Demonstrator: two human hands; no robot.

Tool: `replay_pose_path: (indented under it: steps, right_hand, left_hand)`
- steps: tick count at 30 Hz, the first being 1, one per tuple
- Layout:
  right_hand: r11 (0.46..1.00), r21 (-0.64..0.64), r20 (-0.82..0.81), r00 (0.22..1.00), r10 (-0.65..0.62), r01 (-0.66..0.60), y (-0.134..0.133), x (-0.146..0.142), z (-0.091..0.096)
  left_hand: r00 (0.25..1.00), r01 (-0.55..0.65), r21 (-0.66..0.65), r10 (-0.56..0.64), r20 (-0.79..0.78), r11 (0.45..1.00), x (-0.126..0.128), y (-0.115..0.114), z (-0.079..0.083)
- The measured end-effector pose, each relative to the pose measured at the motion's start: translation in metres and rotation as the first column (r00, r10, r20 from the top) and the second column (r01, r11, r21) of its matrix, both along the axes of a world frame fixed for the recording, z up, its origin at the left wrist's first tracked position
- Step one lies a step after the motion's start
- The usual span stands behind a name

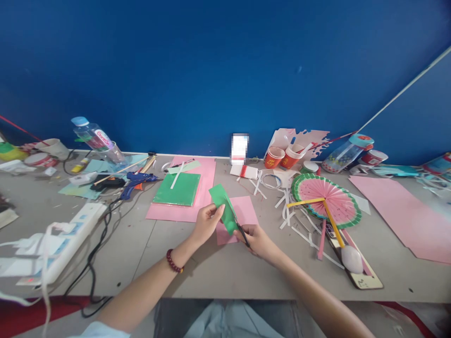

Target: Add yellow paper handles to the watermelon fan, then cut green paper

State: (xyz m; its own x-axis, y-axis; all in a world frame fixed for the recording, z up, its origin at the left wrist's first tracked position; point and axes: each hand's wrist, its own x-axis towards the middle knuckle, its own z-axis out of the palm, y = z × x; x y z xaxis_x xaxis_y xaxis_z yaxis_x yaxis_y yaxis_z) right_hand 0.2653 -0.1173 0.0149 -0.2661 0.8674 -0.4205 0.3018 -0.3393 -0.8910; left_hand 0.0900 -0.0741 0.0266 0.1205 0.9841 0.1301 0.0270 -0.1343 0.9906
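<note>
My left hand (208, 222) pinches a piece of green paper (221, 199) by its left edge, holding it above the table. My right hand (259, 240) grips a pair of dark-handled scissors (243, 234). Their blades run up along the right side of the green paper, where a narrow strip stands apart from it. Beneath the paper and both hands lies a pink paper square (245, 210), partly covered. A stack of green paper (178, 190) rests on a larger pink sheet (207, 169) to the left, with a white strip on top.
A blue glue gun (137, 184), cables and a white power strip (75, 241) occupy the left. At the right are a watermelon-patterned paper fan (338, 199), loose white paper strips (291, 216), red paper cups (274, 158) and a large pink sheet (398, 211). A blue wall (211, 80) stands behind.
</note>
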Motion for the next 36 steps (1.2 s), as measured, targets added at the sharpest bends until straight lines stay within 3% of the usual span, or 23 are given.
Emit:
replay_pose_path:
  steps: [14, 22, 36]
  right_hand:
    - [1.000, 0.014, 0.015, 1.000, 0.006, -0.007, 0.000, -0.001, 0.000]
    - [1.000, 0.001, 0.015, 1.000, 0.020, -0.020, -0.001, -0.001, -0.001]
    - [0.999, -0.004, 0.005, 0.999, 0.043, -0.043, -0.002, -0.001, 0.001]
  left_hand:
    - [0.999, -0.025, -0.033, 0.024, -0.031, 0.999, -0.002, 0.001, 0.002]
    - [0.987, -0.161, 0.027, 0.161, -0.001, 0.987, -0.003, 0.002, 0.010]
    - [0.991, -0.133, 0.036, 0.132, 0.020, 0.990, -0.003, 0.004, 0.008]
